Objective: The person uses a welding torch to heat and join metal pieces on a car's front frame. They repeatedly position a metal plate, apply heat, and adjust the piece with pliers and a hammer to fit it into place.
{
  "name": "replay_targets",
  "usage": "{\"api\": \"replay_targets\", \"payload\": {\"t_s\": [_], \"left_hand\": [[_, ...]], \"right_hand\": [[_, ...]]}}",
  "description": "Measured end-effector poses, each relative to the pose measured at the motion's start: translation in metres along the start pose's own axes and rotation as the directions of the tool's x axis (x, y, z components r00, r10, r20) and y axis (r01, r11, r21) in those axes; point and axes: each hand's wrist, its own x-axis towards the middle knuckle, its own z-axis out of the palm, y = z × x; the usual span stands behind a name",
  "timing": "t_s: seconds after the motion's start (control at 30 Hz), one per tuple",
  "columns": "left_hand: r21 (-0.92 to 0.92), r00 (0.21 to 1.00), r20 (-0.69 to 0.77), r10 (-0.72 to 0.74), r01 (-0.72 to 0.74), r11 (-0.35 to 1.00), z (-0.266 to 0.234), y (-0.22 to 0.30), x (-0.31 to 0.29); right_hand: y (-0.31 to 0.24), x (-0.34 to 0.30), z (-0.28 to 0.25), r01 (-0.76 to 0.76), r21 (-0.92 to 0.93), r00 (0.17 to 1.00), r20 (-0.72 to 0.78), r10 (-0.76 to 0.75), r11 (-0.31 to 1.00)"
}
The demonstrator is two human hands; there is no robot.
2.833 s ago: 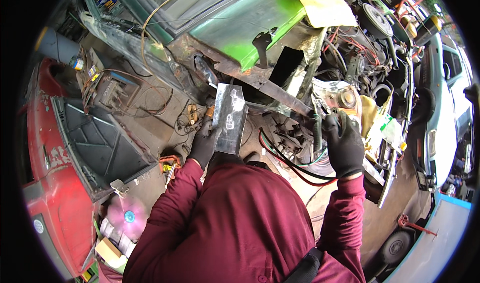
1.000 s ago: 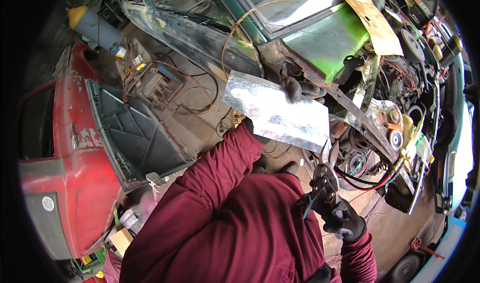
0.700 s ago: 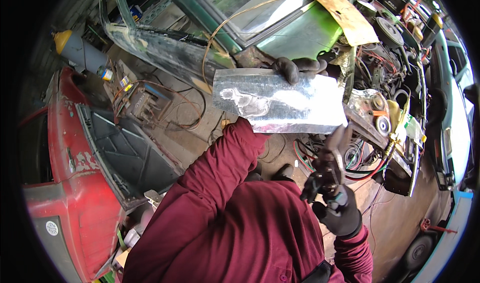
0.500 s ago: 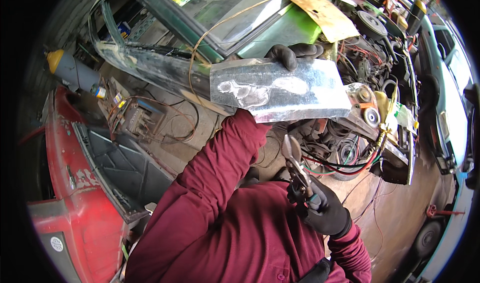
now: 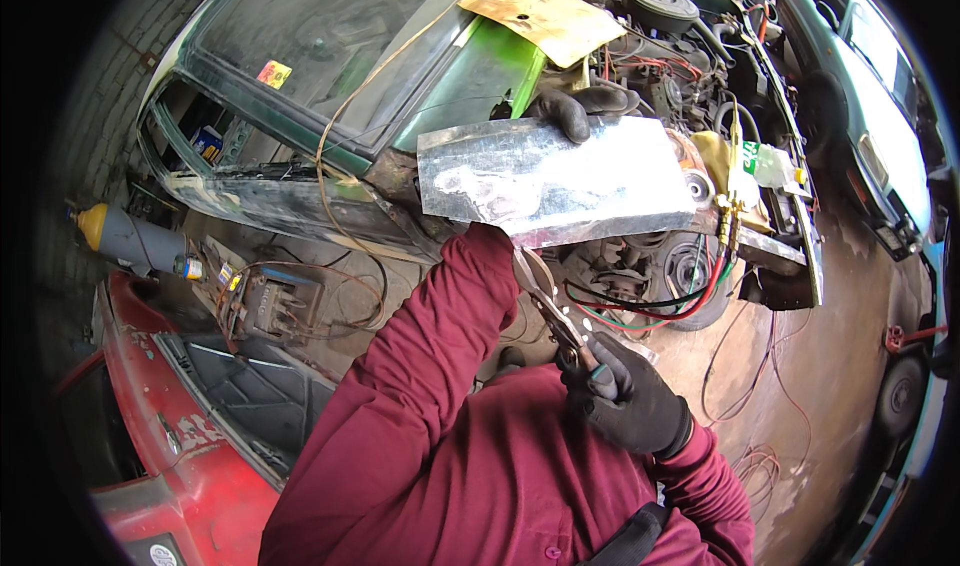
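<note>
My left hand [image 5: 578,112], in a dark glove, is closed over the upper edge of a piece of shiny sheet metal [image 5: 590,176]. The rest of this hand is hidden behind the sheet. Pale, smeared patches mark the metal's left half. In my gloved right hand [image 5: 636,402] is a pair of tin snips [image 5: 557,318], gripped by the handles. Their blades point up and left, with the tips beside my left sleeve cuff, just below the sheet's lower edge. Whether the blades touch the metal I cannot tell.
Behind the sheet stands a green car [image 5: 400,76] with an exposed engine [image 5: 665,66]; cardboard [image 5: 545,18] lies on its fender. Red bodywork [image 5: 200,466], a welding machine [image 5: 285,301] and a gas cylinder [image 5: 135,238] are at left. Hoses [image 5: 690,311] hang at right.
My right hand has brought the snips up and left, nearer the sheet's lower edge. The sheet stays in my left hand, tilted slightly differently. The surroundings have shifted left as my view turned.
</note>
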Motion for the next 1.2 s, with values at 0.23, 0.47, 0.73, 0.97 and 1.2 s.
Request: {"api": "replay_targets", "payload": {"t_s": [0.23, 0.47, 0.73, 0.97, 1.2], "left_hand": [[-0.003, 0.999, 0.018, -0.042, 0.042, 0.999, 0.0, -0.014, 0.006], [0.0, 0.998, 0.03, -0.061, 0.061, 0.998, -0.005, -0.017, 0.01], [0.001, 0.997, 0.034, -0.073, 0.073, 0.997, -0.008, -0.019, 0.01], [0.005, 0.996, 0.041, -0.08, 0.08, 0.997, -0.01, -0.022, 0.011], [-0.003, 0.995, 0.044, -0.094, 0.094, 0.996, -0.011, -0.03, 0.013]], "right_hand": [[-0.006, -0.004, -0.005, -0.078, 0.081, 0.996, -0.037, 0.081, 0.994], [-0.007, 0.001, -0.011, -0.085, 0.049, 0.996, -0.023, 0.087, 0.995], [0.007, 0.003, -0.011, -0.145, 0.172, 0.989, 0.021, 0.143, 0.974], [0.013, 0.005, -0.006, -0.069, 0.288, 0.998, 0.014, 0.068, 0.955], [0.002, 0.005, -0.014, -0.144, 0.146, 0.989, -0.005, 0.146, 0.979]]}}
